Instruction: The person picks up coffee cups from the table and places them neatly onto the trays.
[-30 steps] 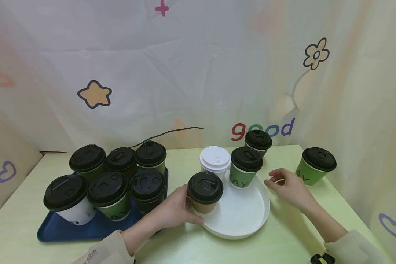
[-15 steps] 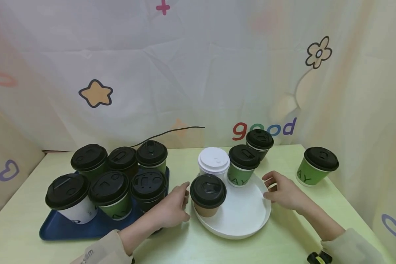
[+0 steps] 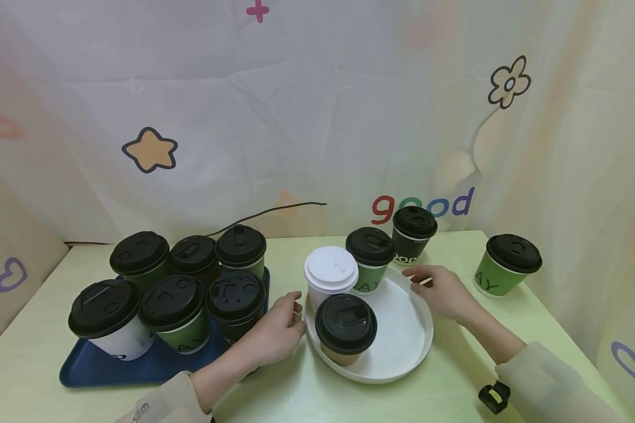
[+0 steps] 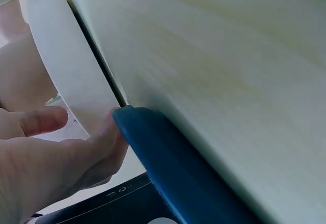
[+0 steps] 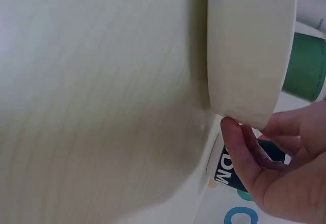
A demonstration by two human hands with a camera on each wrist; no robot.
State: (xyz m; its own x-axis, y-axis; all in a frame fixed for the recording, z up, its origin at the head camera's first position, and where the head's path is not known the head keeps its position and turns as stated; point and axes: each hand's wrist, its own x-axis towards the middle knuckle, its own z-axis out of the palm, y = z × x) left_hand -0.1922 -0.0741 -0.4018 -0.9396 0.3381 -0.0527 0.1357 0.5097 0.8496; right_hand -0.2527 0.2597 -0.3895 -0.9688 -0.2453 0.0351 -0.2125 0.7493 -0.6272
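A round white plate [image 3: 397, 346] with a raised rim carries three lidded paper cups. These are a white-lidded cup [image 3: 330, 270], a green cup [image 3: 370, 249] with a black lid, and a brown cup [image 3: 346, 329] with a black lid at the front. At the plate's right-rear edge, my right hand [image 3: 441, 294] pinches the rim; in the right wrist view its thumb and fingers [image 5: 235, 145] are at the wall. My left hand [image 3: 277, 329] is relaxed beside the plate's left edge, between it and the blue tray [image 3: 92, 370]. Whether it touches the plate is unclear.
Several black-lidded cups crowd the blue tray at the left, among them a white cup [image 3: 124, 341]. Behind the plate stands a black cup [image 3: 410, 247]. Another green cup [image 3: 500, 276] is near the table's right edge. A printed curtain [image 3: 307, 117] hangs behind.
The left hand let go of the brown cup. The plate has turned counterclockwise with its cups: the brown one came forward and right, the others went left. My right hand came to the rim.
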